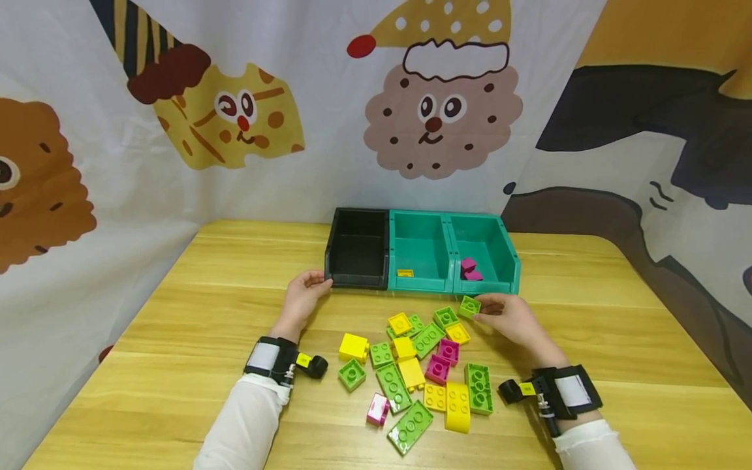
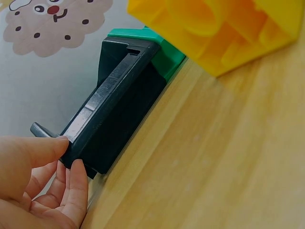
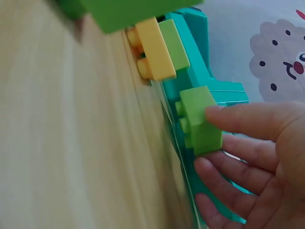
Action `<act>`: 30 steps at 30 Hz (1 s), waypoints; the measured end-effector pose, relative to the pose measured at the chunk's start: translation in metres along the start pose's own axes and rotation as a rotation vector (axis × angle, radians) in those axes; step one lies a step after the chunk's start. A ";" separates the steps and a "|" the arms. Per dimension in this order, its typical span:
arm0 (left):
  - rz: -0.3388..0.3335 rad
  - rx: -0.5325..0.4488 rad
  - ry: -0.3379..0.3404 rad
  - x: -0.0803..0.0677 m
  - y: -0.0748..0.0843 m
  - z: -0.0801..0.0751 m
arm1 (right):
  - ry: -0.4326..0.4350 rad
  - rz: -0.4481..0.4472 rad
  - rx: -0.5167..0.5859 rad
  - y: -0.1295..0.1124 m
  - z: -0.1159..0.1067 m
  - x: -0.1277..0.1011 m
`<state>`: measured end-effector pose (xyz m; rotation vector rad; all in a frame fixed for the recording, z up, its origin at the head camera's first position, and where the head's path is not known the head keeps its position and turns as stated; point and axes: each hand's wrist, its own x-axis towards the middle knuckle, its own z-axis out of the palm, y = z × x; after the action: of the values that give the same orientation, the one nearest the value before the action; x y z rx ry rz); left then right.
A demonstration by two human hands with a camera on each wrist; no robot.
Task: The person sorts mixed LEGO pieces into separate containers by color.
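My right hand (image 1: 514,320) pinches a small green plastic building brick (image 1: 469,306) between thumb and fingertips, just above the wooden tabletop (image 1: 205,326), right in front of the rightmost teal plastic bin (image 1: 484,251). In the right wrist view the thumb lies on the brick's side and the fingers curl beneath it. My left hand (image 1: 302,294) steadies the black plastic bin (image 1: 358,251) at its front left corner, thumb on the rim and fingers against the wall. The middle teal bin (image 1: 420,248) holds one small yellow brick (image 1: 405,273); the rightmost holds magenta bricks (image 1: 470,269). A loose pile of green, yellow and magenta bricks (image 1: 420,372) lies between my wrists.
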<state>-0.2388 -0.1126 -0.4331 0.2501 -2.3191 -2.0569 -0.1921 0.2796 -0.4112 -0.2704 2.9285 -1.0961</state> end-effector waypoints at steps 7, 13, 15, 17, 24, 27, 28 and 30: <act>0.012 -0.004 0.005 -0.001 0.001 0.001 | 0.044 -0.026 0.010 -0.010 -0.007 0.000; 0.005 -0.003 0.006 -0.001 0.000 0.000 | 0.167 -0.123 -0.005 -0.026 -0.013 0.006; 0.007 -0.005 0.005 -0.001 0.000 0.000 | 0.198 -0.164 -0.017 -0.033 -0.015 0.009; 0.006 -0.006 0.004 -0.001 0.000 0.000 | 0.224 -0.197 -0.017 -0.043 -0.018 0.013; 0.000 -0.010 0.001 -0.002 0.002 0.001 | 0.264 -0.236 0.005 -0.080 -0.021 0.029; 0.003 -0.003 0.001 -0.002 0.001 0.000 | 0.239 -0.246 0.026 -0.094 -0.018 0.036; 0.001 -0.002 0.002 -0.002 0.001 0.000 | 0.229 -0.249 0.027 -0.099 -0.016 0.039; 0.002 0.000 0.000 -0.002 0.001 0.000 | 0.208 -0.250 0.027 -0.108 -0.012 0.044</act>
<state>-0.2368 -0.1126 -0.4315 0.2474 -2.3182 -2.0555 -0.2190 0.2005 -0.3296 -0.5697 3.1235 -1.2644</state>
